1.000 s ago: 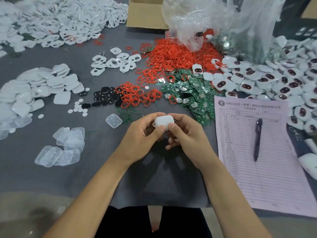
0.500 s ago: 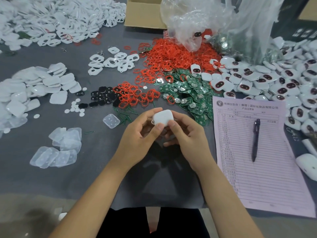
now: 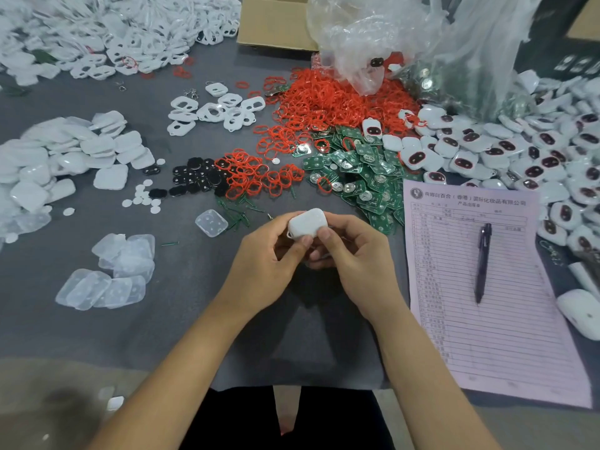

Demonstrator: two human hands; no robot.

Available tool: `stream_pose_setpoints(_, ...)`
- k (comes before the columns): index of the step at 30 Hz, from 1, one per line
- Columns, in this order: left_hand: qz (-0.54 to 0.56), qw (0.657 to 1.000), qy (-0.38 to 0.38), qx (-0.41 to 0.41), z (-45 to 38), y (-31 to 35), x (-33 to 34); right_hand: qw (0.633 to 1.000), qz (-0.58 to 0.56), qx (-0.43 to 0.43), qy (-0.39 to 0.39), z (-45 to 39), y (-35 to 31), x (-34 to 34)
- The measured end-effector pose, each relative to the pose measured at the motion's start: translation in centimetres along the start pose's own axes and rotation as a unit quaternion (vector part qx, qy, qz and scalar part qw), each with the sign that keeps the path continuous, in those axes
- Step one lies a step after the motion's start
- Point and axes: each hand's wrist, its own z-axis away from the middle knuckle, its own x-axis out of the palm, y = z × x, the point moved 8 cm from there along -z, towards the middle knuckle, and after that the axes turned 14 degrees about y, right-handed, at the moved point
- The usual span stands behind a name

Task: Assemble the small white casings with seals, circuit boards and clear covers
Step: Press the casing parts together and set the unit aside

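Observation:
A small white casing (image 3: 306,223) is held above the grey table, its smooth back facing me. My left hand (image 3: 264,259) pinches its left side with thumb and fingers. My right hand (image 3: 355,254) grips its right side, thumb on the lower edge. Beyond my hands lie red seals (image 3: 256,177), green circuit boards (image 3: 360,180) and black inserts (image 3: 194,180). One clear cover (image 3: 211,223) lies just left of the casing, and more clear covers (image 3: 110,274) are stacked further left.
A pink form (image 3: 487,287) with a pen (image 3: 482,261) lies on the right. Finished white casings (image 3: 519,154) are heaped at far right, white shells (image 3: 65,157) at left, white frames (image 3: 214,108) behind. A cardboard box (image 3: 276,24) and plastic bag (image 3: 406,43) stand at the back.
Both hands have lifted the casing slightly away from me and tilted it, so more of its back shows. Nothing on the table moved.

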Motion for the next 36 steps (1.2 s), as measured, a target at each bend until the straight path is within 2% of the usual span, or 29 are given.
stream_pose_setpoints(8,0.057,0.998,-0.002,-0.008,-0.1,0.9,-0.3,1.0,0.007,-0.01,0.018,-0.1,-0.5,-0.4)
stream_pose_setpoints(15,0.017,1.0,-0.015,-0.011,-0.2,0.7,-0.2,1.0,0.007,-0.016,0.019,-0.1,-0.3,-0.2)
stream_pose_setpoints(22,0.047,0.999,-0.021,-0.014,0.0,0.7,0.0,0.999,0.031,-0.021,0.023,0.0,-0.2,-0.4)
stream_pose_setpoints(27,0.025,0.999,0.028,0.03,0.1,1.2,-0.4,0.999,0.006,0.007,0.034,0.3,-0.4,0.0)
stream_pose_setpoints(32,0.042,0.998,-0.002,0.054,0.4,2.0,0.0,0.997,-0.032,0.046,0.05,-0.1,-0.1,-0.7)
stream_pose_setpoints(36,0.043,0.998,0.038,0.027,-0.1,1.1,-0.7,0.998,-0.038,0.045,0.014,0.0,-0.3,-0.4)
